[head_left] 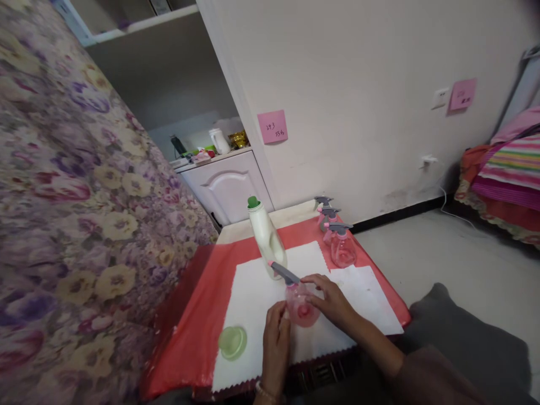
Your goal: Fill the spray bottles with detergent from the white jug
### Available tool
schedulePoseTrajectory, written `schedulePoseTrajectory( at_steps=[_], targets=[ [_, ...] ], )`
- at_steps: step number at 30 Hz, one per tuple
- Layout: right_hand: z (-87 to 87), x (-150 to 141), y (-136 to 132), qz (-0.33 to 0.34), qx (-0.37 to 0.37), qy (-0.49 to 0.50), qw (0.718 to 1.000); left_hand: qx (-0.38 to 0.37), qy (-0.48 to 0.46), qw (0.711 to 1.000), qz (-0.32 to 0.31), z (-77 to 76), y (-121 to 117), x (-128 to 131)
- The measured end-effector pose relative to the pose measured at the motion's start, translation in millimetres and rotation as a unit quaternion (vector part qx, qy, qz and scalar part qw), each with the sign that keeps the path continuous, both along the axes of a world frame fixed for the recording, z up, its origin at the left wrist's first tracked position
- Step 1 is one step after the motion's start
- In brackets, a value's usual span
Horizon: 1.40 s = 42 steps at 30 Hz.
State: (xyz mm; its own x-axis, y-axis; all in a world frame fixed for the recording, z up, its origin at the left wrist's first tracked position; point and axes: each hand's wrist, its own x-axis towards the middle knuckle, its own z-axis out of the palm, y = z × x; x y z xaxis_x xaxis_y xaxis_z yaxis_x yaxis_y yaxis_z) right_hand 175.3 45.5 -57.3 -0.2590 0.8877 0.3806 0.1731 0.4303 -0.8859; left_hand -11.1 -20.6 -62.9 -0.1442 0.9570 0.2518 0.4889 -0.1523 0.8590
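A small pink spray bottle [300, 308] with a grey trigger head lies between my hands on a white cloth [253, 292]. My left hand [276, 332] curls against its left side, and my right hand [331, 298] grips its right side and neck. Just behind the bottle stands a tall white bottle [265, 236] with a green top. To the left on the cloth sits a pale green cap [232, 341], apart from both hands.
The low table is covered with a red sheet [202, 298]. Three more pink spray bottles [340, 244] stand in a row at its far right. A floral fabric [63, 197] fills the left. A white cabinet [225, 185] and wall stand behind; bedding [506, 174] at right.
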Motion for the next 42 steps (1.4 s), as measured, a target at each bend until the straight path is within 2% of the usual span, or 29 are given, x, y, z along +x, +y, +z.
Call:
schedulePoseTrajectory(
  at_steps=[3, 7, 12, 18, 20, 23, 27, 29, 33, 37, 42],
  targets=[
    [-1.5, 9.6, 6.9, -0.022, 0.043, 0.002, 0.999, 0.001, 0.015, 1.000, -0.018, -2.8, -6.1, 8.1],
    [-7.4, 14.5, 10.2, -0.048, 0.051, -0.012, 0.997, 0.000, 0.016, 0.999, -0.036, -4.3, -5.0, 10.2],
    [-10.5, 13.1, 3.5, -0.041, 0.018, -0.044, 0.998, -0.021, 0.002, 1.000, -0.015, -8.4, -0.6, -0.5],
    [-20.3, -4.5, -1.5, -0.069, -0.044, -0.084, 0.993, -0.058, -0.005, 0.998, 0.005, -12.4, -4.3, -13.6],
    [-23.4, -10.3, -1.3, -0.071, -0.048, -0.083, 0.993, -0.038, 0.029, 0.999, 0.016, -17.8, -4.9, -19.1],
    [-25.5, -15.6, -0.8, -0.072, -0.042, -0.067, 0.994, 0.005, 0.137, 0.990, 0.023, -35.3, -3.9, -28.7],
    [-23.8, -18.3, -1.2, -0.068, -0.039, -0.054, 0.995, 0.058, 0.275, 0.960, 0.009, -63.8, -2.4, -36.9],
    [-22.9, -18.7, -1.2, -0.064, -0.041, -0.050, 0.996, 0.078, 0.316, 0.945, 0.008, -72.2, -2.7, -38.0],
    [-25.0, -17.7, 0.6, -0.061, -0.043, -0.048, 0.996, 0.086, 0.346, 0.934, 0.001, -75.3, -3.8, -39.2],
    [-30.1, -12.3, 4.1, -0.051, -0.067, -0.087, 0.993, 0.081, 0.349, 0.934, 0.001, -73.9, -3.7, -41.4],
    [-33.7, 12.1, 9.1, -0.042, -0.075, -0.122, 0.989, 0.089, 0.344, 0.935, 0.001, -75.3, -2.8, -42.0]
  ],
)
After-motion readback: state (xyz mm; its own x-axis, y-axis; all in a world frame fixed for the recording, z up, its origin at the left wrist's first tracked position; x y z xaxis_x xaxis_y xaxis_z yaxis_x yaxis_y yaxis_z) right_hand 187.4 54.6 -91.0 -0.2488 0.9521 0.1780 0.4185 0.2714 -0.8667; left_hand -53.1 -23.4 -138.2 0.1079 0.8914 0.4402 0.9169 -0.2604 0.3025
